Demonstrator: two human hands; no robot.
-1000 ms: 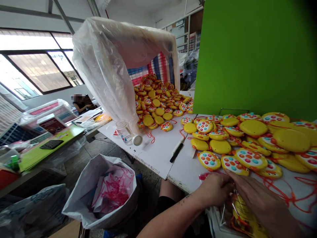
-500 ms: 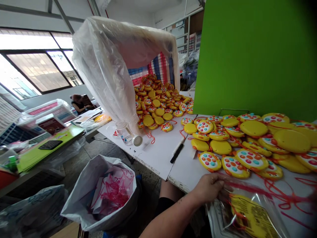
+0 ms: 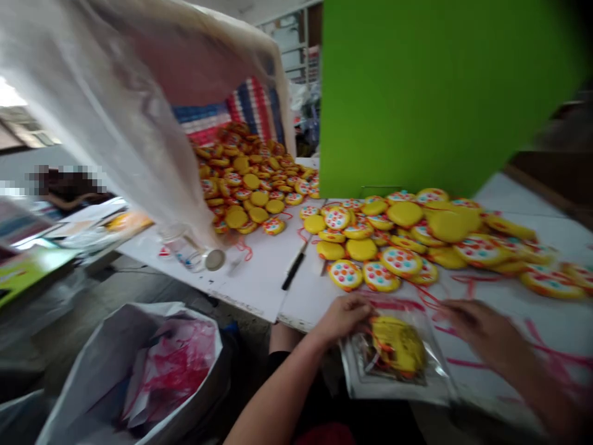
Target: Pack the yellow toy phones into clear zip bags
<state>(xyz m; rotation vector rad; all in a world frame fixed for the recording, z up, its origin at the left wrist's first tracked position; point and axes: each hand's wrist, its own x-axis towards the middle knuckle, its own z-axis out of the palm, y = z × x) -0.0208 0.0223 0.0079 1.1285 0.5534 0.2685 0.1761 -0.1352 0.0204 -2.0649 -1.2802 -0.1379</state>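
Two bare hands are being held apart over the front of the white table. The clear bag, with a pink strip along its upper edge, is being pinched near its upper left corner by the left hand, thumb and fingers being pressed together on the plastic. One yellow toy is being contained in the bag, lying just right of the left fingertips and, in the view, lower left of the right hand. Fingertips of the right hand are being held close together beside a red cord; whether the cord is being gripped cannot be told. A pile of spotted toys is being seen beyond both hands, before the green board.

Change, against half a second ago: the right hand, then only a dark blur at the right edge, is now being shown whole, right of the bag. The left-hand pinch is being maintained at about the same corner. The bag, then cut off below, is being shown complete. The view is being swung rightward; most of the window is being cropped out.
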